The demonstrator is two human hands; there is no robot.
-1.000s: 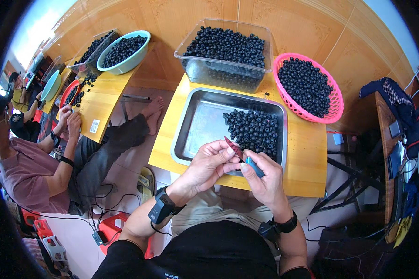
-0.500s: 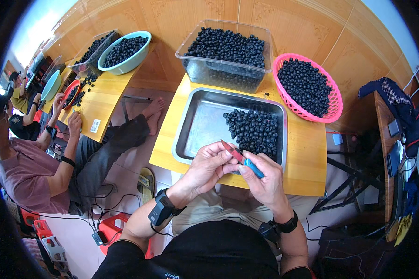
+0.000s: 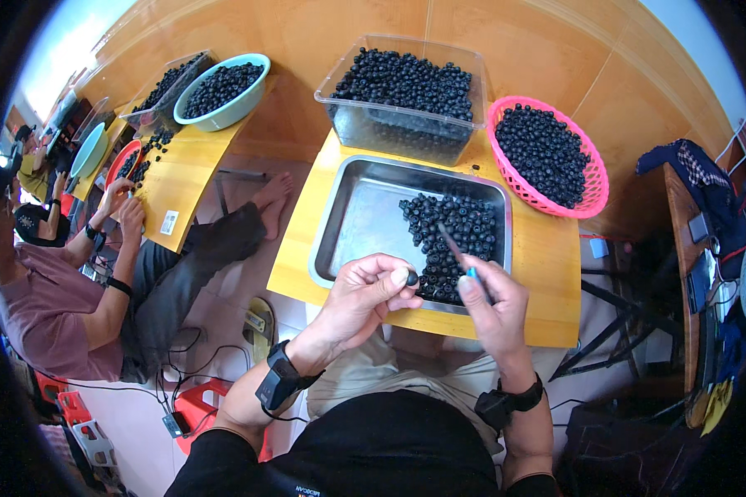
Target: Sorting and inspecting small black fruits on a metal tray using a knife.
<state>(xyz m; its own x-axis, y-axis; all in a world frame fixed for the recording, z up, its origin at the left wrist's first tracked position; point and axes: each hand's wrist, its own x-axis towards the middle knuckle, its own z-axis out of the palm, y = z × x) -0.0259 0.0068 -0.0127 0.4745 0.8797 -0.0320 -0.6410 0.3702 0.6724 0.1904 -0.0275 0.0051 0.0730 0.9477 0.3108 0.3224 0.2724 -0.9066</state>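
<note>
My left hand (image 3: 365, 290) pinches one small dark round berry (image 3: 411, 278) between thumb and fingertips, just over the near rim of a steel tray (image 3: 365, 219). My right hand (image 3: 493, 302) grips a thin tool with a blue handle (image 3: 471, 272) and a reddish tip that points up and left over the pile of dark berries (image 3: 456, 236) in the tray's right half. The two hands are a few centimetres apart. Both wrists wear black bands.
Behind the tray stand a clear plastic tub (image 3: 406, 95) and a pink basket (image 3: 547, 157), both full of dark berries, on a yellow table (image 3: 547, 265). At left another person (image 3: 75, 282) sits at a second yellow table (image 3: 178, 186) with a teal bowl (image 3: 224, 91).
My hands have drawn slightly apart; the tool's tip has lifted away from the left hand, which now holds the berry alone. The person at left has shifted their hands a little.
</note>
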